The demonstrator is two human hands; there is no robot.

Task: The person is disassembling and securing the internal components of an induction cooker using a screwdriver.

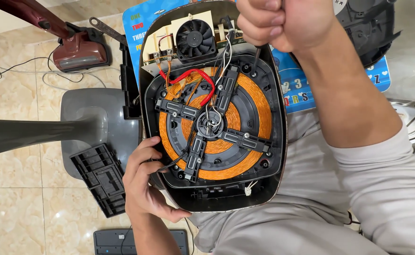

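Now | left hand [146, 182] grips cooker [212, 113] | right hand [283, 21] fists screwdriver [256, 59] | vent cover [101, 177] nearby

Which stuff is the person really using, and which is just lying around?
In use:
opened cooker, held by left hand
screwdriver in right hand
coil

Lying about:
vacuum cleaner
grey stand
black panel
alphabet mat
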